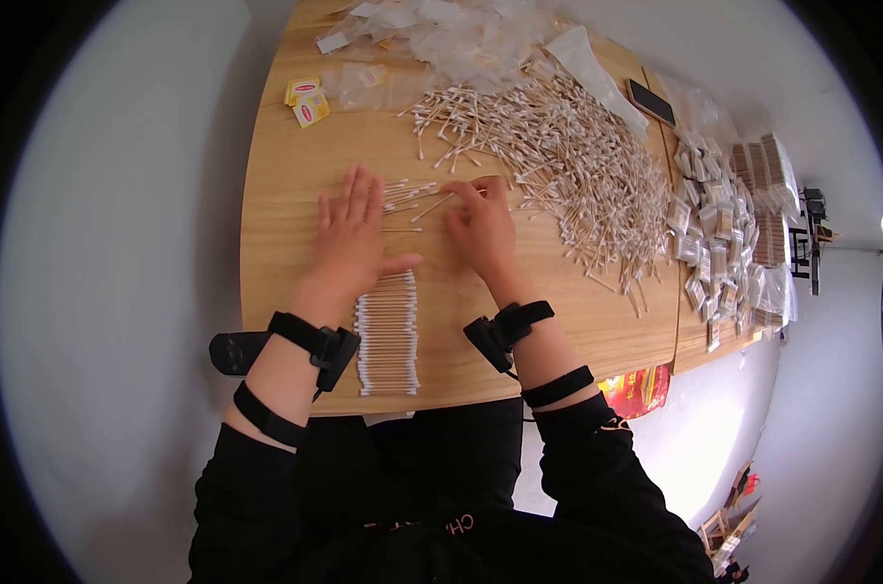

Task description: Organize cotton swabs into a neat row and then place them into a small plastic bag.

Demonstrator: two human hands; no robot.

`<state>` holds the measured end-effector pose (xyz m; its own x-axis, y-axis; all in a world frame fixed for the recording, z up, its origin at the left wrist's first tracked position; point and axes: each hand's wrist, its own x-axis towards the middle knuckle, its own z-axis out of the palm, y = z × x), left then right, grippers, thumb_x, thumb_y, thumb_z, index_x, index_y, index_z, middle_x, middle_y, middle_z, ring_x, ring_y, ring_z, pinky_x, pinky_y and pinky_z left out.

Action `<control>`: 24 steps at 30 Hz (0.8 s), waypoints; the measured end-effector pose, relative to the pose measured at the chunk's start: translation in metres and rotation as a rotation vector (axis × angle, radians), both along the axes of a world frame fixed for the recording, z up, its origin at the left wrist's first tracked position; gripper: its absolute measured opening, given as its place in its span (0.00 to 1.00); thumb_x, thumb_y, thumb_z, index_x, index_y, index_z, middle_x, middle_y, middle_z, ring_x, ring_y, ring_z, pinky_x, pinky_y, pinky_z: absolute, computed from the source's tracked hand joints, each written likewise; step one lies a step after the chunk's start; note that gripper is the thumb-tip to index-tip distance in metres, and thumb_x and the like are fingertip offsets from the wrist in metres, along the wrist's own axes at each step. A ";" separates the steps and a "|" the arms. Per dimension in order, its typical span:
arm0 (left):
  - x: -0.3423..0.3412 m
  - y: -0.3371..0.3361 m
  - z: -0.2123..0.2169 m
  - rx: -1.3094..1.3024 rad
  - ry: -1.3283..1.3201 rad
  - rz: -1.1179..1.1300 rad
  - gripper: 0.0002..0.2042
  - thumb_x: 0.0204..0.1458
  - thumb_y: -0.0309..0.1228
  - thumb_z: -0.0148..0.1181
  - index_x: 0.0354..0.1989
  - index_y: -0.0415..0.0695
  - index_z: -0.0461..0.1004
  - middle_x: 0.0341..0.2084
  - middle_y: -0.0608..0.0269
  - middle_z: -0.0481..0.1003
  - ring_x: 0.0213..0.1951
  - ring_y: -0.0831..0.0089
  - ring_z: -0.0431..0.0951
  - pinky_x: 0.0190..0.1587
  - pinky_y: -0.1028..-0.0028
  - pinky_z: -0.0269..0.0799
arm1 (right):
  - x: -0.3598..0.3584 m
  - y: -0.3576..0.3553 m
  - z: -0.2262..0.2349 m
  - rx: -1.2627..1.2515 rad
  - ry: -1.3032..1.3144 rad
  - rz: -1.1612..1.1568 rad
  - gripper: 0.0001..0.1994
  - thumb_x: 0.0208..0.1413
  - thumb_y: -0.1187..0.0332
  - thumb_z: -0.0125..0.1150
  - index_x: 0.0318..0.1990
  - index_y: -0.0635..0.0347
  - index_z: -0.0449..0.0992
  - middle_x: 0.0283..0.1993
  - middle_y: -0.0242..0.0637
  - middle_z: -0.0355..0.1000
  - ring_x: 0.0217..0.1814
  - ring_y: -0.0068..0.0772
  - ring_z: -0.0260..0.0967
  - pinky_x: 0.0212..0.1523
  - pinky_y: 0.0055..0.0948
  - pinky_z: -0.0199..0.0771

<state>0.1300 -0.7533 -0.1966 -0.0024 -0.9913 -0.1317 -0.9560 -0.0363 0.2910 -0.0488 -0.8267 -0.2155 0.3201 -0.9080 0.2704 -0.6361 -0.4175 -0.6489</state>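
Observation:
My left hand (352, 232) lies flat on the wooden table, fingers stretched forward and thumb out to the right. The thumb is just above the top of a neat column of cotton swabs (388, 336), laid side by side crosswise. Several loose cotton swabs (405, 194) lie beside the left fingertips, partly hidden by them. My right hand (485, 229) is curled to the right of these, with thumb and forefinger pinched at the end of a slanting cotton swab (432, 207). Its other fingers are bent under the palm.
A large heap of loose cotton swabs (568, 146) spreads to the right and back. Clear plastic bags (461, 39) and small yellow cards (308, 102) lie at the back. A phone (650, 101) rests near the table seam. Packed swab bundles (719, 234) pile up far right.

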 end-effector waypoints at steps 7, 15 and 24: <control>-0.010 0.000 -0.017 -0.023 0.064 -0.005 0.58 0.36 0.61 0.63 0.69 0.39 0.39 0.70 0.50 0.38 0.71 0.61 0.34 0.68 0.49 0.30 | -0.001 -0.001 -0.002 0.197 0.058 0.040 0.05 0.44 0.71 0.64 0.31 0.53 0.78 0.36 0.34 0.67 0.36 0.38 0.70 0.35 0.35 0.72; -0.003 -0.001 -0.013 -0.069 0.133 -0.045 0.55 0.37 0.58 0.66 0.68 0.38 0.44 0.69 0.48 0.41 0.71 0.58 0.37 0.68 0.48 0.32 | 0.031 0.017 -0.004 0.165 -0.218 0.065 0.04 0.52 0.71 0.60 0.35 0.57 0.78 0.36 0.36 0.69 0.33 0.30 0.71 0.35 0.28 0.72; 0.005 0.005 -0.018 -0.121 0.146 -0.018 0.56 0.37 0.54 0.68 0.68 0.36 0.41 0.68 0.44 0.41 0.70 0.53 0.38 0.69 0.54 0.34 | 0.052 0.007 -0.022 0.215 -0.597 -0.039 0.17 0.65 0.61 0.42 0.50 0.65 0.69 0.51 0.47 0.62 0.56 0.42 0.59 0.58 0.33 0.58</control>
